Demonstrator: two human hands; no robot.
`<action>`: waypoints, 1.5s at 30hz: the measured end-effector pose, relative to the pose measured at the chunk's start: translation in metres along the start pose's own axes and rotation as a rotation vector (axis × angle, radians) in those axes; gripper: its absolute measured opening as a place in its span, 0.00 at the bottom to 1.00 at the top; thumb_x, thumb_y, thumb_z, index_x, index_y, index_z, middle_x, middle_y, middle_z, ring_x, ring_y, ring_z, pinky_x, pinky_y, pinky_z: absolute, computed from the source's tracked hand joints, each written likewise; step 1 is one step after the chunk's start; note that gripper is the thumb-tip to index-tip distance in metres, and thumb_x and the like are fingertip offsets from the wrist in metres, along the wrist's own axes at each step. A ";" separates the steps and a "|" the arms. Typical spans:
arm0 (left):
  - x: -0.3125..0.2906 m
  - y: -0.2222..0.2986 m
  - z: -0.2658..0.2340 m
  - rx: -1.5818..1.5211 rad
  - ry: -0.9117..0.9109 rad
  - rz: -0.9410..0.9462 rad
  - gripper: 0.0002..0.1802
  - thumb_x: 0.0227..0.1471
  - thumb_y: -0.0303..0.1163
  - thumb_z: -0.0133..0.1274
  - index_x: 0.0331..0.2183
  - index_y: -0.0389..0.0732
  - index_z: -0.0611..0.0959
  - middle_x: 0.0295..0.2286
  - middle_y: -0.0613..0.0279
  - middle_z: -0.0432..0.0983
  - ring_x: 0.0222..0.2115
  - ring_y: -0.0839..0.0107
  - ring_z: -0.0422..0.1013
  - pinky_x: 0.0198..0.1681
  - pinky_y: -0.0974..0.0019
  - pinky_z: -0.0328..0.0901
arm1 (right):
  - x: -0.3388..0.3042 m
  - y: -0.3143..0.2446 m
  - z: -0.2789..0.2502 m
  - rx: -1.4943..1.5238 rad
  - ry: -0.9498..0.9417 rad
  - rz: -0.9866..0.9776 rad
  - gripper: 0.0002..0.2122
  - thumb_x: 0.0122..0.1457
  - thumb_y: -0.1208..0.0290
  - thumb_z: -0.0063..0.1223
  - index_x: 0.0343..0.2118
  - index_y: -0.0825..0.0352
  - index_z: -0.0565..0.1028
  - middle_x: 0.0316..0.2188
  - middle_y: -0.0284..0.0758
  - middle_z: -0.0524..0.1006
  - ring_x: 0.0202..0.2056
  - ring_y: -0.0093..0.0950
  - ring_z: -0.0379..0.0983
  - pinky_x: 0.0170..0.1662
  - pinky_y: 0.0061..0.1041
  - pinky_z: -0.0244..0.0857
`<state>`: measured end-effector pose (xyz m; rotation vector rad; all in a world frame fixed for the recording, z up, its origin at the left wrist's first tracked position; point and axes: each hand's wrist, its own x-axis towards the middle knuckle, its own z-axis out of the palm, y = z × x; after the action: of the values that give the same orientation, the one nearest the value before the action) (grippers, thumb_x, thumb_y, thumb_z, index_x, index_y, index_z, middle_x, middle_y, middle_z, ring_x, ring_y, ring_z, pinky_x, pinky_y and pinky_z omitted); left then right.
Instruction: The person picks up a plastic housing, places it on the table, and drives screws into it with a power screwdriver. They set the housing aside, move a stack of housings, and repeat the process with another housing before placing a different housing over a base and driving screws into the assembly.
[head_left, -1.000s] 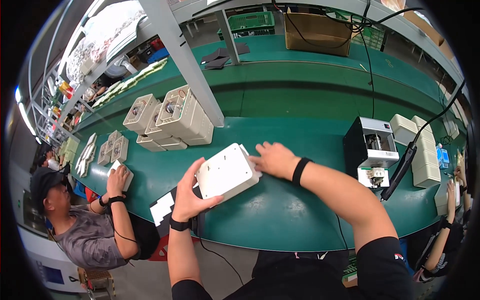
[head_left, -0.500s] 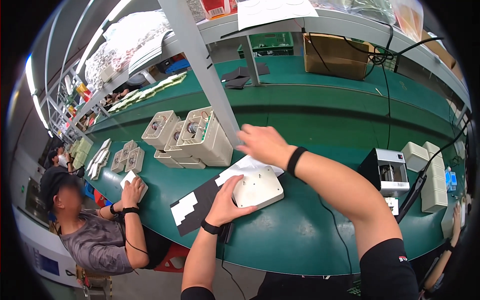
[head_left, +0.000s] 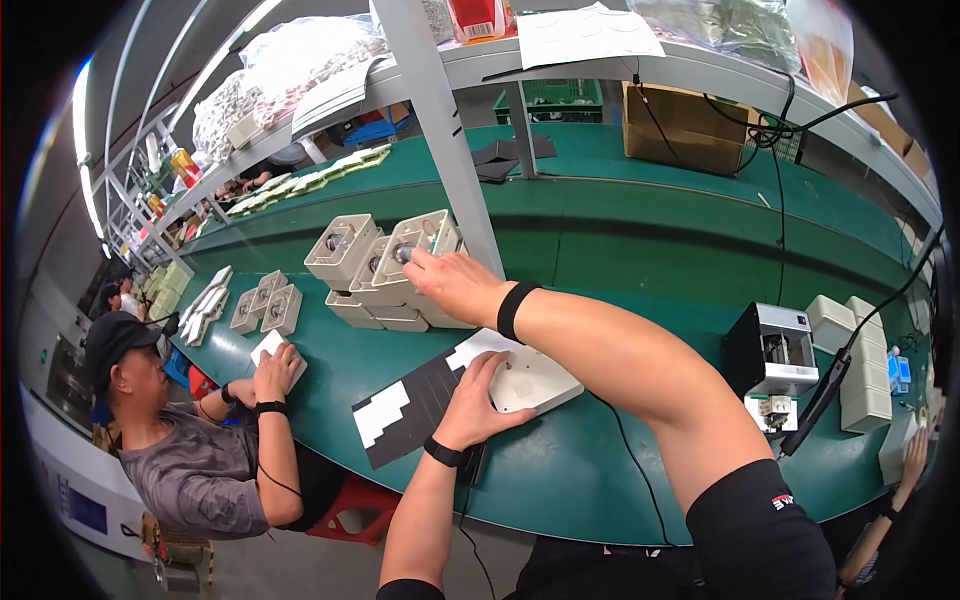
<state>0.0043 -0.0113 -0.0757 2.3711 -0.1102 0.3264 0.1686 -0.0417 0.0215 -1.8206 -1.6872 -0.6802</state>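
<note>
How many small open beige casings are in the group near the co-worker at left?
3 visible: the left casing, the rear casing and the right casing, clustered together. More may be hidden beneath.

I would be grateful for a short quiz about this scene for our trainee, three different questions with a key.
1. Which of the wearer's hands grips a pale box?
2. True or false: the right hand is at the black-and-silver machine.
3. The white stepped-edge piece lies on: a) a red stool; b) a black sheet; c) a green crate.

Key: 1. The left hand. 2. False; it is at the stacked pale boxes. 3. b.
</note>
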 end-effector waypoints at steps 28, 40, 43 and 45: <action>-0.017 0.010 0.004 0.028 -0.035 0.086 0.53 0.32 0.43 0.73 0.59 0.37 0.69 0.56 0.44 0.64 0.57 0.48 0.64 0.61 0.55 0.61 | -0.194 0.031 -0.059 -0.076 -0.071 0.536 0.11 0.55 0.75 0.58 0.42 0.66 0.75 0.35 0.44 0.75 0.32 0.44 0.76 0.37 0.42 0.71; -0.024 0.140 0.084 -0.204 -0.472 0.487 0.53 0.30 0.40 0.74 0.57 0.35 0.70 0.56 0.46 0.66 0.56 0.48 0.66 0.59 0.54 0.62 | -0.422 -0.107 -0.359 -0.679 0.860 1.196 0.23 0.62 0.64 0.61 0.54 0.72 0.68 0.44 0.38 0.74 0.44 0.24 0.73 0.46 0.22 0.68; -0.019 0.167 0.129 -0.229 -0.563 0.576 0.54 0.30 0.40 0.75 0.58 0.35 0.69 0.56 0.46 0.65 0.56 0.47 0.65 0.59 0.53 0.63 | -0.463 -0.088 -0.362 -0.131 0.836 1.564 0.28 0.61 0.53 0.60 0.54 0.71 0.69 0.46 0.39 0.73 0.46 0.27 0.73 0.49 0.30 0.67; -0.018 0.174 0.154 -0.197 -0.559 0.577 0.56 0.30 0.40 0.75 0.60 0.36 0.66 0.57 0.46 0.63 0.57 0.47 0.65 0.59 0.53 0.63 | -0.469 -0.070 -0.355 0.279 0.814 1.704 0.25 0.61 0.51 0.60 0.50 0.69 0.70 0.42 0.37 0.74 0.40 0.28 0.75 0.47 0.31 0.68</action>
<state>-0.0115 -0.2435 -0.0740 2.1292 -1.0464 -0.0921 0.0645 -0.6208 -0.0476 -1.6593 0.4503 -0.2365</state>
